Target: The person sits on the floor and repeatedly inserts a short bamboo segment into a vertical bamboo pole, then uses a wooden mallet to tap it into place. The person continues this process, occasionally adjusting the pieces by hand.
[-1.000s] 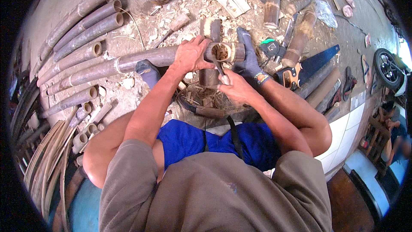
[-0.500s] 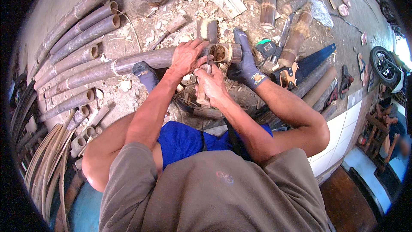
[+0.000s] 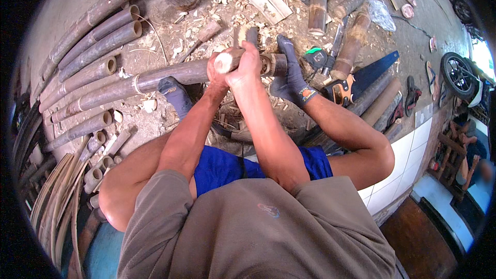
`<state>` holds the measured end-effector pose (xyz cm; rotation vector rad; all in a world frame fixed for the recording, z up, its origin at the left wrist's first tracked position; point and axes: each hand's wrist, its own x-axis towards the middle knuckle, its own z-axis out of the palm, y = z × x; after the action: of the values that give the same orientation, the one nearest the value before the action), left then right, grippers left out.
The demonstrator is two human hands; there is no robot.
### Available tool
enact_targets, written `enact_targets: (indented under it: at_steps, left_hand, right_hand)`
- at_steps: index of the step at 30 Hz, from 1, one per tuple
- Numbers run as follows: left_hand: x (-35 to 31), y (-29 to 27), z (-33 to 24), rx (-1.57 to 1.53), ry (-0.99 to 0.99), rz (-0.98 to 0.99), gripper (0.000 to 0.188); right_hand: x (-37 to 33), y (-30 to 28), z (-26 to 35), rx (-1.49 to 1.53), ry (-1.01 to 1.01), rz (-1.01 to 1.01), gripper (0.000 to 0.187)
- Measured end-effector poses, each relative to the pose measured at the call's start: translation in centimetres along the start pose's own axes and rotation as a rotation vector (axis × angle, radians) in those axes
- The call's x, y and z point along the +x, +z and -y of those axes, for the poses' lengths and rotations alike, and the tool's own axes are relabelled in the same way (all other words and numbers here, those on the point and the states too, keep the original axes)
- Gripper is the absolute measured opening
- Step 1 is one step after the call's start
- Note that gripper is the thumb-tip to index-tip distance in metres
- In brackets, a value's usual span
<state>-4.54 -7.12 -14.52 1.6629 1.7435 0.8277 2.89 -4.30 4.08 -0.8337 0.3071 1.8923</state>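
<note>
My right hand (image 3: 249, 66) is closed round the thick wooden handle (image 3: 226, 63) of a hand tool, its pale cut end facing up. The tool's blade is hidden. Close beside it, my left hand (image 3: 214, 71) is closed over a long bamboo pole (image 3: 178, 74), its fingers partly covered by the handle and my right hand. The pole runs off to the left, lying across my left foot's side. Just right of my hands is an open cut in the bamboo (image 3: 265, 65), with the end piece (image 3: 279, 65) against my right foot (image 3: 291, 80) in a dark sock.
A handsaw (image 3: 373, 75), a tape measure (image 3: 316, 57) and a fibrous bamboo piece (image 3: 353, 46) lie to the right. Beyond my hands are a wooden-handled tool (image 3: 209, 31) and scattered shavings. Bamboo poles (image 3: 101, 36) and split strips (image 3: 57, 196) lie left. A motorbike wheel (image 3: 460, 76) stands far right.
My right hand has risen and moved forward and left with the tool, turning the handle's end upward. My left hand stays by the pole, now partly covered.
</note>
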Motion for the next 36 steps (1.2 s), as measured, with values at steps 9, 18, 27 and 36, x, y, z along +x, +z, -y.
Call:
enact_targets:
  at_steps: [9, 18, 27, 36]
  left_hand:
    - [2.4, -8.1, -11.3, 0.439, -0.021, 0.307, 0.094]
    - [2.2, -6.1, -12.7, 0.555, -0.175, 0.171, 0.102]
    - [2.0, -5.8, -12.2, 0.467, -0.144, 0.089, 0.077]
    - [6.8, -9.5, -17.5, -0.368, 0.221, -0.033, 0.049]
  right_hand:
    - [-6.0, -13.1, -0.7, -0.825, -0.366, -0.353, 0.023]
    - [-5.9, -12.9, 10.1, -1.545, -0.096, -0.091, 0.021]
    - [-2.2, -3.3, 18.5, -2.071, 0.436, 0.145, 0.034]
    - [-0.6, 5.8, 19.4, -2.582, 0.520, 0.617, 0.049]
